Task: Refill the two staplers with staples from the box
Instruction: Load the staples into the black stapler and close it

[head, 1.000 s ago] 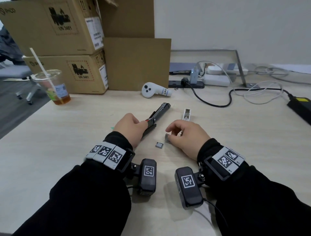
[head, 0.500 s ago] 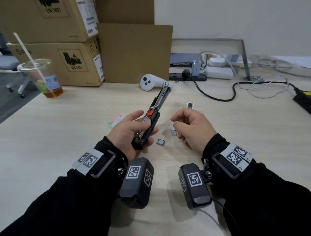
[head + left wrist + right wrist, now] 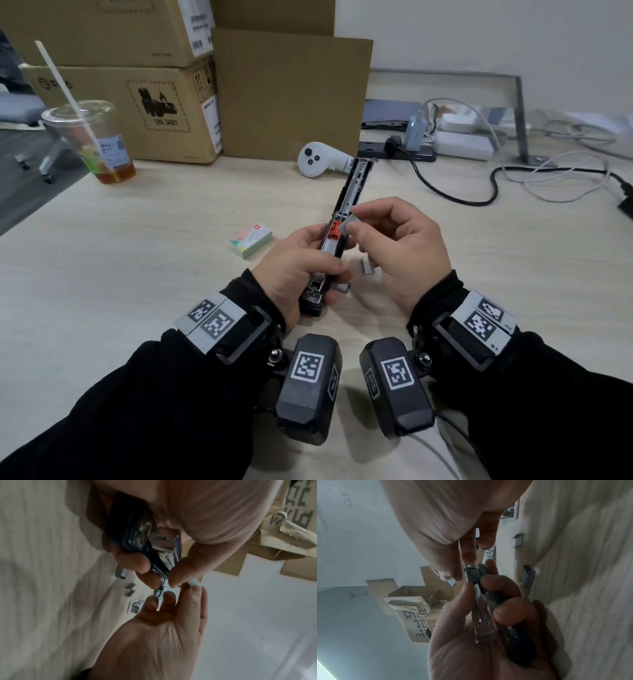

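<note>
Item, refill under way: my left hand (image 3: 301, 270) grips the opened black stapler (image 3: 339, 236) above the worktop (image 3: 137, 274), my right hand (image 3: 400, 250) pinches a staple strip (image 3: 352, 226) at its channel, not yet seated; staple box (image 3: 250, 240) nearby; second stapler's state untold.

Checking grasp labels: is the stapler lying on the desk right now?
No: the left hand holds the opened stapler up off the desk, tilted away from the person.
</note>
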Motion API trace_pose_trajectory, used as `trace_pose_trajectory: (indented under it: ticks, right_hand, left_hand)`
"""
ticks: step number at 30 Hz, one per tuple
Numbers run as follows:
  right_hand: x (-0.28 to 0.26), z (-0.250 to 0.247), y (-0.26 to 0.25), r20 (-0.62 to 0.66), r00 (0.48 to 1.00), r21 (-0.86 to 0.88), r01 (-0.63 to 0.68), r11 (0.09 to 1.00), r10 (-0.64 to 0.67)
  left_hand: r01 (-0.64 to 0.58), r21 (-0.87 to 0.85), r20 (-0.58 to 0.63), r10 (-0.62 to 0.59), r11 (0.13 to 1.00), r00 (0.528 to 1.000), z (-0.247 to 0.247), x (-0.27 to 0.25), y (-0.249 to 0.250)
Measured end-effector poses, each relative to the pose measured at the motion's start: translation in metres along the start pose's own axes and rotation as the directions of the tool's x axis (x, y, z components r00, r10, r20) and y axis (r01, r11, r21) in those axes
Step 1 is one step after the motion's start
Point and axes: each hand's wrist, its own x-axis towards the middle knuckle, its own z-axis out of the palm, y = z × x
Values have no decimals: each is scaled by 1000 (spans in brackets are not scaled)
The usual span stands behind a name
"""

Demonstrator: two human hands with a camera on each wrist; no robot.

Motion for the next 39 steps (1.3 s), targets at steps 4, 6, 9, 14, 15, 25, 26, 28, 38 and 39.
trace_pose_trajectory:
  ticks: [4, 6, 9, 14, 15, 25, 26, 28, 38, 39]
  right_hand:
    - [2, 1, 5, 12, 1000, -118, 28, 993, -26]
    - [2, 1, 6, 22, 999, -167, 39, 985, -36]
    - [2, 0, 6, 40, 997, -205, 68, 976, -61]
    - [1, 1, 7, 65, 996, -240, 72, 968, -57]
    - [1, 1, 6, 66, 996, -242, 75, 967, -61]
    - [1, 1, 6, 61, 995, -261, 97, 961, -84]
    - [1, 1, 6, 57, 995, -260, 96, 961, -84]
    - [1, 1, 5, 43, 996, -253, 92, 963, -84]
    - [1, 2, 4, 40, 997, -247, 77, 966, -69]
    - [0, 2, 4, 37, 997, -242, 74, 967, -66]
  left_hand:
    - [-10, 38, -34, 11, 999, 999, 2, 0, -2]
    - [-14, 54, -38, 16, 998, 999, 4, 0, -2]
    - [-24, 56, -46, 27, 998, 999, 5, 1, -4]
    - [-26, 59, -28, 28, 998, 999, 3, 3, -5]
    - [-29, 59, -25, 30, 998, 999, 3, 3, -6]
    - [-36, 61, -12, 36, 997, 999, 1, 5, -7]
    - [-37, 63, -12, 38, 997, 999, 1, 6, -7]
    - [-40, 67, -9, 40, 997, 999, 1, 6, -8]
    - [-37, 80, 6, 36, 996, 999, 0, 6, -8]
    - [-35, 79, 5, 34, 996, 999, 0, 5, -7]
